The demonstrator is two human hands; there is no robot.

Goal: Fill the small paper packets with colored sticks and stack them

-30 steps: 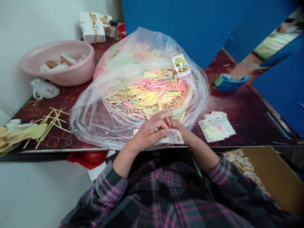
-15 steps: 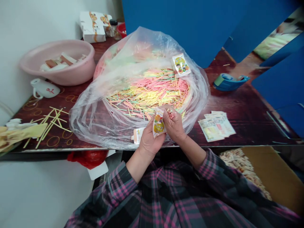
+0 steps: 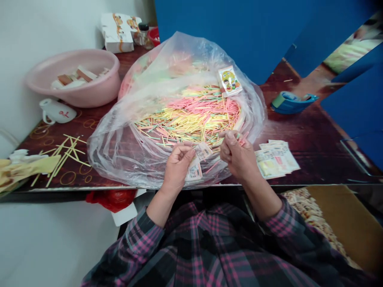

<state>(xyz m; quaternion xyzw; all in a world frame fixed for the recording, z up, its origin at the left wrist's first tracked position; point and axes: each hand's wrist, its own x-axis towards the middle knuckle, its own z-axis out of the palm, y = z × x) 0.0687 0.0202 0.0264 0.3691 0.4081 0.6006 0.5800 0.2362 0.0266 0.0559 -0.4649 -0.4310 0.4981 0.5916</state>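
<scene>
- Dark red worktop (image 3: 302, 139) runs between a white wall (image 3: 44, 28) and a blue partition (image 3: 239, 36);
- left hand (image 3: 177, 169): fingers (image 3: 187, 153) curl closed on a printed paper packet (image 3: 195, 169), just inside the worktop's front edge;
- right hand (image 3: 236, 156): fingers (image 3: 229, 137) pinch narrowly on a few pink sticks (image 3: 241, 137), right above the bag's rim;
- clear plastic bag (image 3: 103, 153) lies open mid-worktop, around a heap of pink, yellow and green sticks (image 3: 188, 115); a small printed card (image 3: 229, 81) rests on its far side;
- towards the right edge, a stack of printed packets (image 3: 277, 159) sits just beside the bag; a blue tape dispenser (image 3: 293, 103) lies farther back;
- towards the left edge, a pink basin (image 3: 32, 75) and a white mug (image 3: 56, 111) stand near the wall; loose yellow sticks (image 3: 67, 161) lie by the front left corner.
</scene>
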